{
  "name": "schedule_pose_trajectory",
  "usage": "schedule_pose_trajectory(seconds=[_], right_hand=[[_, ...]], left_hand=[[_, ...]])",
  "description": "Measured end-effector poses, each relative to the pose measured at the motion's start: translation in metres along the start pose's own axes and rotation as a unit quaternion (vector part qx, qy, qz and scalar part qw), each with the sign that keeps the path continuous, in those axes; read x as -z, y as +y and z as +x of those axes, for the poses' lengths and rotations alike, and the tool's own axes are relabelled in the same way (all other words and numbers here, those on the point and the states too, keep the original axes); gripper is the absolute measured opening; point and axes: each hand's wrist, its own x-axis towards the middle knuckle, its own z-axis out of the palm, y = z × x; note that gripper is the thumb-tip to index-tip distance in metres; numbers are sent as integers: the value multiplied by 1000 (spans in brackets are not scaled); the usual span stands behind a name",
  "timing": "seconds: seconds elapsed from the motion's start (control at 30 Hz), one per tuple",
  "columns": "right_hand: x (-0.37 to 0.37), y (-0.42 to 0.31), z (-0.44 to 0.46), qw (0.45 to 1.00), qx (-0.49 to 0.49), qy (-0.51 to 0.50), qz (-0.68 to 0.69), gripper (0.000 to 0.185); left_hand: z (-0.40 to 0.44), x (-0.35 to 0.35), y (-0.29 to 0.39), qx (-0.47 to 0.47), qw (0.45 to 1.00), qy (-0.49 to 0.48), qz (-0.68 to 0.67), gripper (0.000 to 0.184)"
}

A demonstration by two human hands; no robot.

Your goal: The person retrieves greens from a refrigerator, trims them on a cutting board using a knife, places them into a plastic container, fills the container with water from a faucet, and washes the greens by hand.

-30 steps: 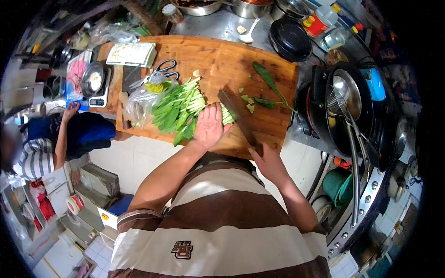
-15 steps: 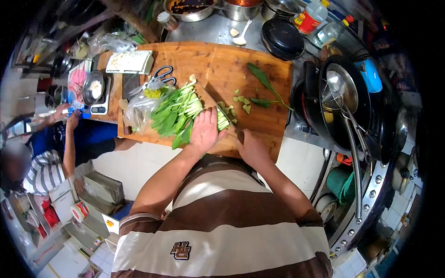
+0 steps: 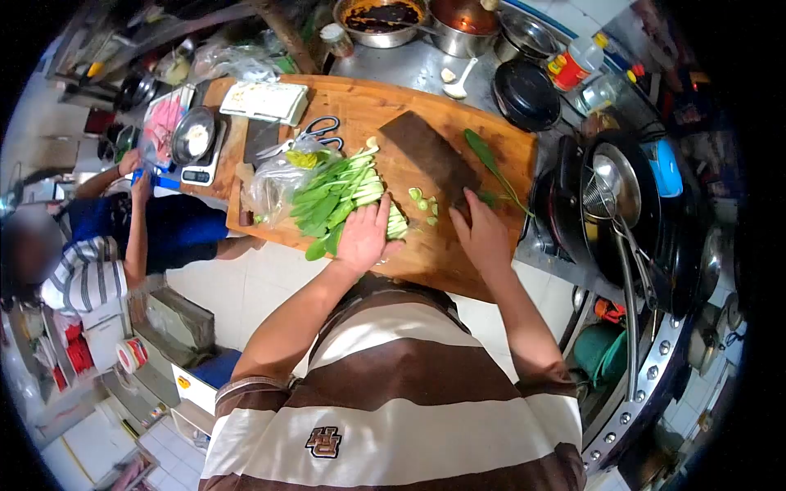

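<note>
Cleaver point(image 3: 427, 149) has swung off the greens point(image 3: 334, 198), gripped by the right hand point(image 3: 483, 233); the left hand point(image 3: 362, 237) lies flat on them. Some pieces point(image 3: 416, 194) lie cut; most seems left.

Both bare forearms point(image 3: 288, 321) are stretched forward; the left hand point(image 3: 363, 239) is laid palm down, thumb point(image 3: 393, 247) held outward, and the right hand point(image 3: 483, 233) is curled in a grip.

Left hand point(image 3: 362, 240) on greens point(image 3: 334, 198), cleaver point(image 3: 430, 154) in right hand point(image 3: 483, 236)
</note>
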Motion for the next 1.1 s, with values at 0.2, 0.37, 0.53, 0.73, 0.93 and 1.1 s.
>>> schedule_pose_trajectory(seconds=[0.2, 0.37, 0.53, 0.73, 0.93, 1.1], right_hand=[[-22, 13, 63, 994, 54, -12, -97, 44], [-56, 25, 98, 982, 111, 35, -146, 43], [-54, -10, 100, 990, 77, 38, -116, 39], [-56, -69, 81, 997, 65, 13, 45, 36], [-74, -105, 65, 996, 39, -5, 76, 34], [-79, -119, 56, 991, 0, 0, 133, 34]], left_hand=[[-20, 10, -4, -32, 998, 46, 11, 86], [-17, 43, -31, -35, 983, 160, -84, 51], [14, 82, -113, 144, 958, 248, -24, 46], [37, 72, -178, 161, 945, 168, -228, 38], [33, 79, -161, 101, 988, 111, -38, 36], [38, 71, -195, 131, 967, 51, -213, 35]])
